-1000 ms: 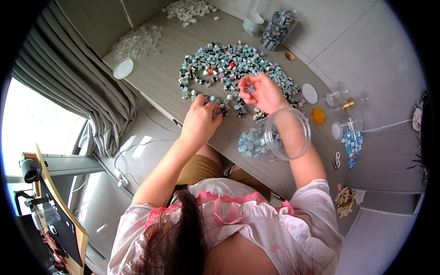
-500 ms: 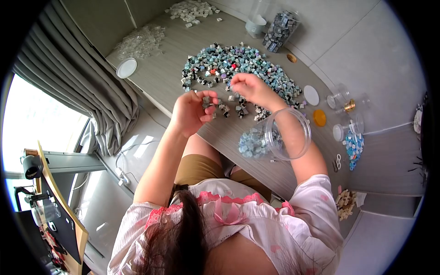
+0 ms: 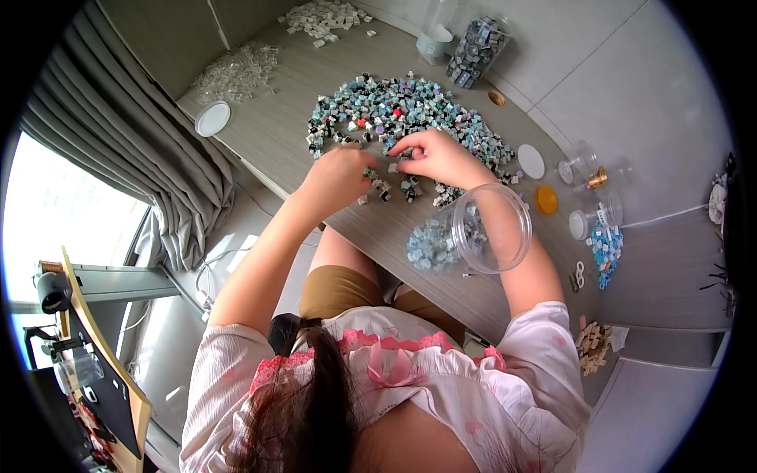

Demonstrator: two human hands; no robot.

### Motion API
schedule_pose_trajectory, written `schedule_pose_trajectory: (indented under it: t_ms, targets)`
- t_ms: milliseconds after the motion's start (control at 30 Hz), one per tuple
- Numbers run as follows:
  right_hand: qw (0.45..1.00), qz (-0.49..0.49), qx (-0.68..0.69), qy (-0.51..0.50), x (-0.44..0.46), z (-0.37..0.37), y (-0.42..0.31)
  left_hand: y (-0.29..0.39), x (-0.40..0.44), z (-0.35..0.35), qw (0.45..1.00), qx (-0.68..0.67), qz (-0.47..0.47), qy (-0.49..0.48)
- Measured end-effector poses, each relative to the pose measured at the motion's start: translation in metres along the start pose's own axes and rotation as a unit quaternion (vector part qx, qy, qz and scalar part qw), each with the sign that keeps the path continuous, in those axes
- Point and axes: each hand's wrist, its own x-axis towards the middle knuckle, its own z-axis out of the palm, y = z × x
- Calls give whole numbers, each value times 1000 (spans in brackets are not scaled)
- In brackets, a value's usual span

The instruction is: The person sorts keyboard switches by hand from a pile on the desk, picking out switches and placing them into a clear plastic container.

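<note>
Fingers (image 3: 407, 143) gape on the right hand (image 3: 440, 158), the left hand's (image 3: 337, 175) unclear, near one heap of pieces (image 3: 418, 104) and one orange disc (image 3: 546, 199).

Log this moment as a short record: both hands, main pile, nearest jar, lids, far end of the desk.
Left hand: fingers curled down at the pile's near left; grip hidden
Right hand: at the pile's near side, thumb and fingers bent; grip unclear
Main pile: small pieces, mostly pale blue, black and white
Nearest jar: clear, uncovered, pale blue pieces inside
Lids, right of pile: orange lid, white lid
Far end: white pieces, clear pieces
</note>
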Motion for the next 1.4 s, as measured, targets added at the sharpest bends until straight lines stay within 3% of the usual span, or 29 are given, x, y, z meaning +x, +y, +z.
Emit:
schedule_pose_trajectory:
  t_ms: [167,233,267,300,333,367,400,433,500,567,600,700,800,833,900,1067,1167,1267,1300,1333,1400]
  targets:
    - [974,-73,-207,63,11,20,17,1,2,0,1000,-21,-20,-8]
    - [991,-35,-118,44,9,12,3,4,3,-7,994,-94,-61,14]
    - [997,-16,-73,35,9,10,-2,3,3,-9,966,-228,-121,26]
    - [998,-29,29,47,12,9,2,-1,3,-12,916,-357,-178,38]
    - [982,30,185,37,11,0,6,-5,1,-14,846,-478,-231,50]
    - [938,88,335,26,9,-10,9,-11,-4,-14,768,-603,-211,53]
    - [884,36,465,-17,7,-17,12,-18,-11,-14,673,-713,-188,56]
    - [867,22,497,-8,4,-23,15,-23,-16,-13,564,-808,-160,57]
    - [832,42,551,44,-4,-28,14,-26,-22,-10,480,-849,-195,103]
    - [888,40,454,58,-2,-28,28,-26,-28,-10,396,-873,-252,136]
    - [912,39,402,65,-2,-27,28,-26,-29,-10,392,-871,-260,141]
    - [979,70,173,84,0,-18,22,-38,-36,-6,404,-890,-188,99]
    - [996,12,-53,65,-4,-7,10,-23,-38,-11,725,-614,-261,174]
    - [990,-8,-128,58,-4,-4,8,-18,-37,-13,824,-490,-235,160]
    - [981,-20,-175,82,-3,3,7,-6,-33,-15,956,-207,-167,122]
    - [949,-99,-273,123,4,15,22,7,-17,2,988,-25,-134,67]
    - [980,-5,-188,69,-4,8,0,5,-12,9,990,3,-134,47]
    - [996,-9,84,32,-1,6,23,-1,-13,12,987,-42,-142,69]
    - [984,-24,171,31,-2,6,20,1,-13,10,983,-76,-149,81]
    - [968,58,243,-29,-11,-3,12,5,-14,5,977,-110,-155,92]
    - [923,80,370,-65,-17,-6,12,5,-14,4,957,-206,-170,113]
